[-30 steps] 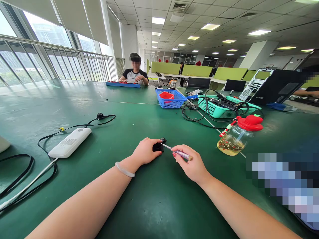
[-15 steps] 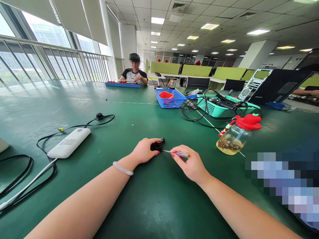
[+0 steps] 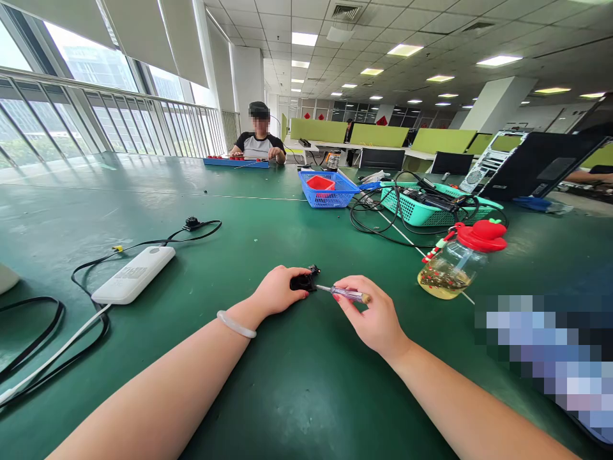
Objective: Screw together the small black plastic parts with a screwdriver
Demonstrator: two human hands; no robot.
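At the centre, low at the bench (image 3: 306, 396), was the black part (image 3: 301, 283); whether it rested on the surface or was held just above it, I could not tell. The left hand (image 3: 276, 291) came in from eight o'clock and was partly closed, gripping the part between its thumb on the near side and a finger over the far side. A pale bangle (image 3: 237, 324) circled that wrist. The right hand (image 3: 366, 313), at four o'clock, was closed in a pinch around a screwdriver (image 3: 347, 293), its shaft pointing toward nine. The tip ended at the part's three o'clock edge; whether it touched, I could not tell. Farther out, a red-lidded bottle (image 3: 445, 279) was at three o'clock, a teal basket (image 3: 416, 214) at two, and a blue basket (image 3: 329, 200) just past twelve, with a red tray (image 3: 320, 183) inside. A white box (image 3: 135, 275) lay at nine. At eleven, a person (image 3: 261, 147) sat behind a blue rack (image 3: 235, 163).
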